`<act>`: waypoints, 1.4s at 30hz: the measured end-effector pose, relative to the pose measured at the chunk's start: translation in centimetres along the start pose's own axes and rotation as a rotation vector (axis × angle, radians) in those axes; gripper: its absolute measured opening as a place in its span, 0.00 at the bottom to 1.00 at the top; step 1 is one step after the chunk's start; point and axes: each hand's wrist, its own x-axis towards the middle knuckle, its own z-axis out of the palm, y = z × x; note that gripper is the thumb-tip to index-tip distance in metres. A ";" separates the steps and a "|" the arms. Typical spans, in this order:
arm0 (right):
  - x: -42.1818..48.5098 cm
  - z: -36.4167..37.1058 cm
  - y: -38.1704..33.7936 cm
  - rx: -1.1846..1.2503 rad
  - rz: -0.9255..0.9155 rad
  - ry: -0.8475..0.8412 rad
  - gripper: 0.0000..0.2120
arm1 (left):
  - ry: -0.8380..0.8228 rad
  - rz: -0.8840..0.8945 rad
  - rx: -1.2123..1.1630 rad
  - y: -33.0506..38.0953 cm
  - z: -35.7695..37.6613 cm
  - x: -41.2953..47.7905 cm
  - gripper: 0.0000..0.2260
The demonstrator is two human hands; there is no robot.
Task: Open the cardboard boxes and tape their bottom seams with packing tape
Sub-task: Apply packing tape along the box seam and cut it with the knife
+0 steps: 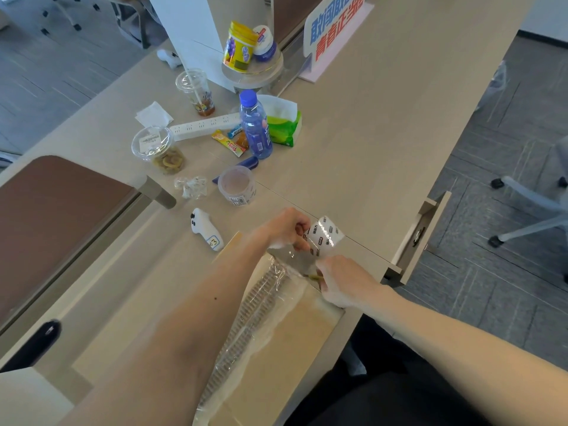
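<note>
- The cardboard box [295, 333] lies on the desk [368, 133] at 6 o'clock in the view, and its near end runs out of frame. A glossy, wrinkled tape strip [246, 318] runs along it toward 12 o'clock.
- The left hand [287, 229], just below the view's centre, has its fingers curled and pinches the tape roll [325, 238]. The roll sits at the hand's 3 o'clock, beyond the box's far end.
- The right hand [341, 281], at 5 o'clock from the left, has its fingers folded tight round a small olive tool [314, 275] at the tape's edge. I cannot tell what kind of tool it is.
- Handling, as a judgement: the roll looks light and stiff, and is best held by its rim or through the core.
- The free tape is thin, clingy and quick to wrinkle or stick to itself, so it wants keeping taut between both hands.
- The box is likely light, stiff across its panels and weak at the folds, so pressure belongs on the flaps just beside the seam.
- Writing: the roll carries repeated black Chinese print, seemingly 强粘力.
- The white controller [206, 230], at 9 o'clock from the left hand, bears a label reading "3".
- The sign [335, 29] at 1 o'clock shows blue characters above red ones, the red line seemingly 青春正当燃.
- The label on the blue-capped bottle [255, 124] at 11 o'clock is too small to read.
</note>
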 end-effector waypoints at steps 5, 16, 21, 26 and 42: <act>0.0 1.0 3.1 0.030 0.076 0.035 0.05 | 0.030 -0.028 -0.030 -0.1 0.0 0.0 0.12; 7.3 2.1 8.9 0.118 0.184 0.038 0.12 | 0.278 -0.110 -0.213 -0.6 -0.2 0.5 0.09; 9.5 2.4 10.4 0.098 0.159 0.023 0.07 | 0.284 -0.138 -0.271 -0.7 -0.2 0.9 0.11; 10.6 2.3 11.7 0.005 0.049 0.040 0.11 | 0.271 -0.156 -0.331 -0.9 -0.2 1.2 0.14; 16.8 -8.3 12.9 0.474 -0.370 -0.235 0.25 | 0.295 -0.292 -0.475 -1.4 -1.1 3.1 0.18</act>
